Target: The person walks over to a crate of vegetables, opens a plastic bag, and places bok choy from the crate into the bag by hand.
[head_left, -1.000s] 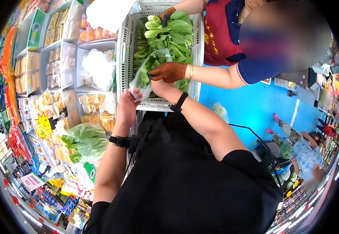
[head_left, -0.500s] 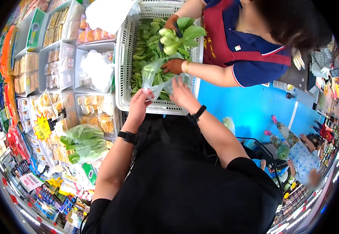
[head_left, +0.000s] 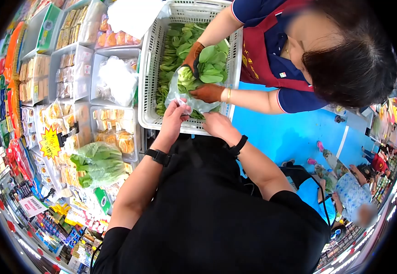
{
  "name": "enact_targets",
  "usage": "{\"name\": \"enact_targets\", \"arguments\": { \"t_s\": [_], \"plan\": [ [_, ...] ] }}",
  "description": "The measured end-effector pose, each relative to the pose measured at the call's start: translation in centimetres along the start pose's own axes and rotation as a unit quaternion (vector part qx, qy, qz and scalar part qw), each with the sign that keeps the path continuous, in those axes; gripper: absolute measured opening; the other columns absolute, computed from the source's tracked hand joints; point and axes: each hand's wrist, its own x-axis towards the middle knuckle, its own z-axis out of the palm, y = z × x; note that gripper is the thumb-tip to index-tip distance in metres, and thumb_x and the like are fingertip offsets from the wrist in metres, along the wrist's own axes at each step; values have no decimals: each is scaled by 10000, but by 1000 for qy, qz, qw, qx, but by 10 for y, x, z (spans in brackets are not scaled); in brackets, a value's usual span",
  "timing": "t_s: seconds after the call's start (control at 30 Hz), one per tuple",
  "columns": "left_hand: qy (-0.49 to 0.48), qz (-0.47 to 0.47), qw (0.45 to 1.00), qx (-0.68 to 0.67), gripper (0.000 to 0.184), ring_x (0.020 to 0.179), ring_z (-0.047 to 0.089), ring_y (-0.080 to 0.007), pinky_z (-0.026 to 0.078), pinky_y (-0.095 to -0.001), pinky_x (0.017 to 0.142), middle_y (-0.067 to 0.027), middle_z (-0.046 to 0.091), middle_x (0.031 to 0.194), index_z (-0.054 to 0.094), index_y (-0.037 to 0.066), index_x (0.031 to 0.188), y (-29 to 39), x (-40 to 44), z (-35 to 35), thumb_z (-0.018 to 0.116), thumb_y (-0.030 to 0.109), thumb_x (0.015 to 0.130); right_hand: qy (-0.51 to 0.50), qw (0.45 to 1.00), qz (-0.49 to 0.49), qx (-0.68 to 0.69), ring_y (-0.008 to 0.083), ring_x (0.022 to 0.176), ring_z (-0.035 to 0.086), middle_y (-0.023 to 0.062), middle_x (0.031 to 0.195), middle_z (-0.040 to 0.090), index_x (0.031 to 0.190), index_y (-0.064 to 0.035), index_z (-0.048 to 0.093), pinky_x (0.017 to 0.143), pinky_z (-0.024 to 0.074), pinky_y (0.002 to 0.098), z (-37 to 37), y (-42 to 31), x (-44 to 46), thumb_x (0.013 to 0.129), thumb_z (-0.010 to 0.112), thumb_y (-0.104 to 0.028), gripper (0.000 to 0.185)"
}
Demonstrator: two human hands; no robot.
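Note:
My left hand [head_left: 174, 115] pinches the near edge of a clear plastic bag [head_left: 174, 93] over the front of a white crate [head_left: 149, 91]. My right hand [head_left: 217, 124] is at the bag's right side, its fingertips by the crate's front rim; what they grip is hard to make out. A co-worker's gloved hand [head_left: 193, 59] holds a bunch of leafy greens [head_left: 212, 66], stems at the bag's mouth. The co-worker's other gloved hand [head_left: 209, 93] is against the bag's right side. More loose greens [head_left: 173, 45] lie in the crate.
Bins of packaged snacks [head_left: 70, 73] line the left, one with white plastic bags [head_left: 117, 80]. Bagged greens [head_left: 99, 164] lie on the goods at lower left. The co-worker [head_left: 271, 50] leans in from the right over a blue floor [head_left: 271, 132]. Other people stand farther right.
The co-worker's upper gloved hand has lowered the bunch toward the bag, stems first. My left hand has shifted slightly right with the bag edge, and my right hand has moved down toward the front rim.

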Motion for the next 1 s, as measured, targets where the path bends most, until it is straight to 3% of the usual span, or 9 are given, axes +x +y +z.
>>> {"name": "enact_targets", "arguments": {
  "t_s": [0.23,0.3,0.5,0.83,1.0],
  "plan": [
    [-3,42,998,-50,289,1095,625,-111,483,-321,911,18,686,1114,570,124,1368,6,-1,2,508,198,1095,-3,1000,-4,-7,424,1052,718,241,1106,737,1150,2,712,927,569,530,-3,3,0,913,657,-199,315],
    [-6,31,997,-67,291,1093,624,-95,471,-317,912,22,693,1141,579,127,1363,7,-1,2,554,206,1084,3,1000,-7,-4,424,1046,719,241,1106,737,1148,2,712,925,569,528,-3,2,-2,911,660,-201,316],
    [1,24,998,-61,298,1082,622,-108,477,-314,907,14,687,1106,560,105,1381,5,-1,5,494,200,1106,7,1000,-18,-4,424,1064,712,235,1095,736,1131,6,700,929,567,532,-6,0,-8,907,664,-190,299],
    [-12,42,998,-47,310,1041,619,-76,440,-280,856,41,685,1100,581,107,1377,12,2,11,528,216,1092,-32,999,-5,10,428,1118,693,245,1166,723,1177,11,680,966,551,535,-7,0,-13,926,650,-192,324],
    [26,31,999,-13,293,994,607,-70,412,-264,845,52,675,1034,618,108,1345,15,-2,20,553,208,1077,-35,999,-10,7,427,1140,685,241,1173,725,1221,10,673,978,548,528,-8,2,-14,933,649,-200,358]
  ]
}}
